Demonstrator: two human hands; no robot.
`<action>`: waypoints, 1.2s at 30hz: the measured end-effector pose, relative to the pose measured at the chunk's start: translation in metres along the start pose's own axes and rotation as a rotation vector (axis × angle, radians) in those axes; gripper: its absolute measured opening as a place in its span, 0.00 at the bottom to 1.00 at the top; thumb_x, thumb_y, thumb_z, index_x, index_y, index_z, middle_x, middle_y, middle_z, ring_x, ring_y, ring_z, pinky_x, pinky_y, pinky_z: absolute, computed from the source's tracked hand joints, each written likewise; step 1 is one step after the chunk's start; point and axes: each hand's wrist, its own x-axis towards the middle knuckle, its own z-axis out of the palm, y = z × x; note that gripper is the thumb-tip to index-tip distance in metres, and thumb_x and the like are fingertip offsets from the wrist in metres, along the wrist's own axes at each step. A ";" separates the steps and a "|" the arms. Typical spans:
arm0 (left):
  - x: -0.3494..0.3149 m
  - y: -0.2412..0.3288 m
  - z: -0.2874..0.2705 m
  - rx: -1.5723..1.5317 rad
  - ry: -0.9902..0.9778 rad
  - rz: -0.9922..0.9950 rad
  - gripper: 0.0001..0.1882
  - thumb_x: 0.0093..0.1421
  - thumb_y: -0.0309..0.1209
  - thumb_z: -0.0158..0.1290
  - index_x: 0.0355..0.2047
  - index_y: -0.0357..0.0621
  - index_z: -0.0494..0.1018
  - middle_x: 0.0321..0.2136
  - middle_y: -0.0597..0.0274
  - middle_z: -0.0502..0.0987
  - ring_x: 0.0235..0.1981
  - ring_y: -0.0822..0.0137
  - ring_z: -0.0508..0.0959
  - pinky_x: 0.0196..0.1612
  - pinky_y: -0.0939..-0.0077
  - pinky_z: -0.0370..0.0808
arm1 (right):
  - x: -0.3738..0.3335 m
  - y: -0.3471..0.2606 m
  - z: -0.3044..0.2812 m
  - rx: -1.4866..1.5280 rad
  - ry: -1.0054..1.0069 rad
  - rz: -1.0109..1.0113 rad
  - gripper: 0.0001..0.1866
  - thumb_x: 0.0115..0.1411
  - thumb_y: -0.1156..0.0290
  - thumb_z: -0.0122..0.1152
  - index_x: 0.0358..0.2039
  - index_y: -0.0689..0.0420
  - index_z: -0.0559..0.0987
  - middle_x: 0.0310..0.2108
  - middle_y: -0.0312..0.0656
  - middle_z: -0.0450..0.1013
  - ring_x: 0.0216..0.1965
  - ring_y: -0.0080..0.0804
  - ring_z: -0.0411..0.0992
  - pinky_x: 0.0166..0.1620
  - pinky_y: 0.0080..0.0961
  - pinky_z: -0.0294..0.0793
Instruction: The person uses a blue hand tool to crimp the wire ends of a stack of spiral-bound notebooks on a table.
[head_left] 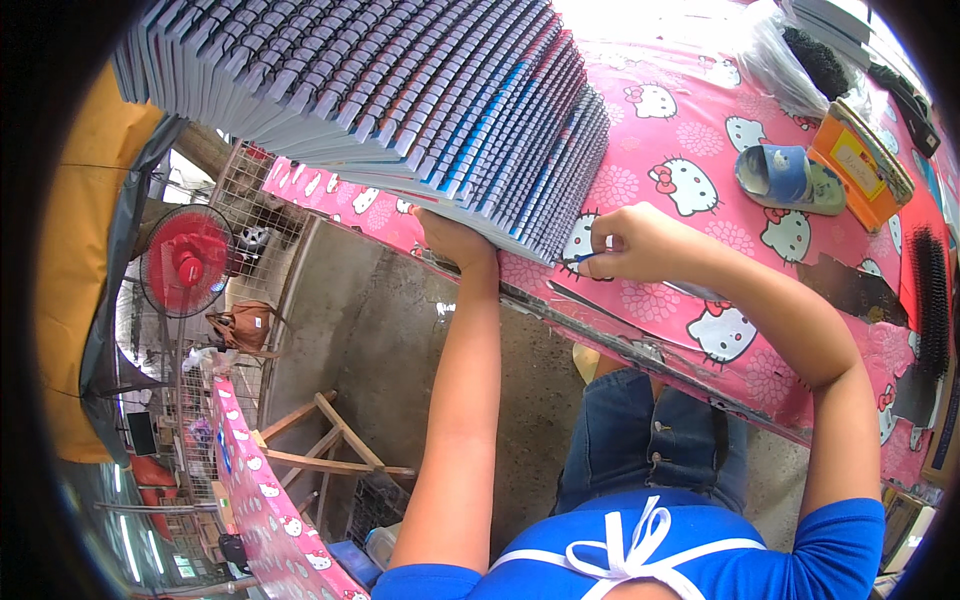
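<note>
A long row of wire-bound notebooks (400, 110) stands packed together on the table, the dark wire spines facing up and the pale page edges toward me. My left hand (452, 240) is at the near lower edge of the row, gripping it from below; part of its fingers is hidden by the books. Just right of the row's near end, my right hand (632, 245) is closed in a pinch above the tabletop. A small dark bluish bit shows at its fingertips, too small to name. A thin flat sheet or cover lies under that hand.
Pink patterned covering wraps the table (660, 135). At the right lie a blue roll (775, 175), an orange box (860, 165), a clear plastic bag (775, 65) and black wire coils (930, 300). A red fan (188, 260) and a wooden trestle (330, 450) stand to the left.
</note>
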 end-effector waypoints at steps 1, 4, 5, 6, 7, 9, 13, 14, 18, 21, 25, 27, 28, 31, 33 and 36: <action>-0.005 0.013 -0.001 -0.031 -0.009 -0.040 0.24 0.65 0.41 0.37 0.44 0.28 0.67 0.42 0.40 0.74 0.41 0.49 0.75 0.46 0.58 0.69 | 0.001 -0.001 -0.005 0.183 -0.074 0.129 0.19 0.55 0.57 0.62 0.36 0.63 0.77 0.24 0.47 0.72 0.23 0.38 0.75 0.27 0.34 0.75; -0.007 0.012 0.002 -0.025 -0.019 -0.016 0.27 0.67 0.42 0.32 0.42 0.24 0.67 0.41 0.36 0.74 0.41 0.47 0.74 0.47 0.57 0.67 | 0.001 -0.003 -0.015 0.720 -0.268 0.394 0.24 0.62 0.54 0.55 0.39 0.68 0.77 0.23 0.47 0.73 0.18 0.37 0.75 0.19 0.31 0.77; -0.004 0.007 0.001 -0.002 -0.013 0.019 0.26 0.67 0.42 0.33 0.42 0.24 0.67 0.41 0.36 0.74 0.41 0.47 0.74 0.47 0.57 0.67 | 0.002 -0.004 -0.013 0.660 -0.247 0.382 0.23 0.61 0.55 0.56 0.38 0.68 0.76 0.23 0.49 0.73 0.19 0.39 0.76 0.21 0.33 0.77; -0.003 0.002 0.000 -0.048 0.017 0.014 0.25 0.66 0.42 0.33 0.41 0.25 0.67 0.40 0.37 0.74 0.40 0.48 0.75 0.45 0.58 0.68 | 0.001 -0.007 -0.010 0.601 -0.226 0.371 0.23 0.60 0.55 0.56 0.36 0.68 0.76 0.23 0.50 0.74 0.21 0.41 0.76 0.22 0.35 0.77; -0.003 0.002 0.001 -0.040 0.004 0.006 0.23 0.64 0.41 0.38 0.43 0.29 0.67 0.41 0.41 0.75 0.41 0.50 0.76 0.45 0.59 0.69 | 0.000 -0.009 -0.008 0.543 -0.198 0.365 0.23 0.59 0.55 0.57 0.35 0.68 0.76 0.23 0.52 0.74 0.23 0.43 0.77 0.24 0.37 0.77; -0.002 0.002 0.000 -0.026 -0.023 -0.011 0.22 0.60 0.41 0.48 0.48 0.36 0.69 0.43 0.50 0.75 0.42 0.53 0.77 0.44 0.61 0.72 | -0.008 -0.007 0.004 -0.009 0.038 0.076 0.21 0.57 0.56 0.59 0.35 0.65 0.75 0.26 0.51 0.73 0.29 0.45 0.76 0.31 0.41 0.76; -0.001 -0.004 0.003 -0.016 -0.030 -0.027 0.21 0.61 0.41 0.47 0.47 0.36 0.69 0.42 0.49 0.76 0.41 0.53 0.77 0.43 0.61 0.72 | -0.023 -0.001 0.013 -0.454 0.384 -0.234 0.20 0.52 0.57 0.63 0.36 0.59 0.73 0.34 0.48 0.70 0.40 0.46 0.71 0.43 0.44 0.67; -0.002 -0.005 0.003 -0.082 -0.039 -0.037 0.21 0.61 0.41 0.47 0.47 0.37 0.69 0.42 0.49 0.76 0.41 0.53 0.77 0.43 0.61 0.72 | -0.024 0.001 0.015 -0.482 0.393 -0.250 0.20 0.51 0.57 0.63 0.37 0.59 0.73 0.35 0.47 0.70 0.41 0.44 0.70 0.44 0.42 0.66; 0.008 -0.024 0.001 -0.011 0.029 -0.021 0.20 0.61 0.40 0.47 0.46 0.36 0.70 0.41 0.48 0.76 0.40 0.54 0.78 0.42 0.62 0.72 | -0.019 0.008 0.030 -0.582 0.462 -0.337 0.23 0.49 0.57 0.65 0.40 0.58 0.72 0.37 0.45 0.68 0.42 0.41 0.68 0.45 0.38 0.65; 0.001 -0.009 0.004 -0.244 0.004 -0.112 0.20 0.60 0.40 0.48 0.45 0.35 0.70 0.40 0.49 0.76 0.39 0.54 0.78 0.42 0.62 0.72 | -0.014 0.013 0.033 -0.579 0.474 -0.349 0.21 0.48 0.58 0.65 0.37 0.59 0.73 0.34 0.45 0.69 0.40 0.42 0.70 0.43 0.39 0.67; -0.006 0.020 0.001 -0.126 -0.022 -0.086 0.25 0.66 0.41 0.33 0.38 0.25 0.66 0.36 0.39 0.74 0.35 0.50 0.74 0.41 0.57 0.69 | -0.009 0.003 0.012 -0.295 0.186 -0.108 0.20 0.54 0.56 0.62 0.33 0.62 0.76 0.28 0.46 0.71 0.30 0.40 0.74 0.34 0.37 0.73; -0.001 0.000 -0.001 -0.054 0.020 0.028 0.25 0.66 0.41 0.33 0.37 0.26 0.67 0.35 0.39 0.74 0.34 0.50 0.75 0.40 0.57 0.69 | 0.003 -0.015 -0.006 0.037 -0.034 0.172 0.20 0.55 0.56 0.61 0.31 0.65 0.77 0.22 0.46 0.72 0.23 0.38 0.75 0.27 0.33 0.74; -0.001 -0.001 0.000 0.064 0.007 0.121 0.23 0.66 0.40 0.35 0.37 0.26 0.67 0.36 0.40 0.74 0.34 0.50 0.75 0.40 0.57 0.69 | 0.006 -0.018 -0.013 0.202 -0.135 0.322 0.21 0.56 0.56 0.60 0.30 0.66 0.77 0.20 0.47 0.73 0.20 0.37 0.75 0.23 0.31 0.75; -0.001 -0.001 0.008 -0.014 0.012 0.084 0.20 0.64 0.38 0.38 0.37 0.27 0.67 0.36 0.40 0.74 0.35 0.49 0.75 0.39 0.56 0.69 | 0.005 -0.014 -0.015 0.283 -0.138 0.344 0.21 0.58 0.56 0.58 0.31 0.67 0.77 0.18 0.47 0.73 0.15 0.34 0.74 0.18 0.26 0.74; -0.007 0.017 0.006 -0.235 0.028 -0.116 0.19 0.63 0.36 0.40 0.36 0.27 0.68 0.35 0.40 0.74 0.35 0.49 0.75 0.39 0.57 0.69 | -0.001 -0.021 -0.003 -0.026 -0.025 0.188 0.21 0.57 0.56 0.59 0.37 0.65 0.74 0.23 0.49 0.74 0.23 0.38 0.76 0.27 0.37 0.74; -0.002 -0.002 0.001 -0.140 0.036 -0.022 0.19 0.64 0.37 0.39 0.36 0.28 0.68 0.35 0.40 0.74 0.35 0.49 0.75 0.40 0.57 0.69 | -0.014 -0.016 0.011 -0.483 0.206 -0.099 0.22 0.54 0.54 0.62 0.38 0.60 0.72 0.32 0.46 0.71 0.35 0.42 0.72 0.40 0.40 0.69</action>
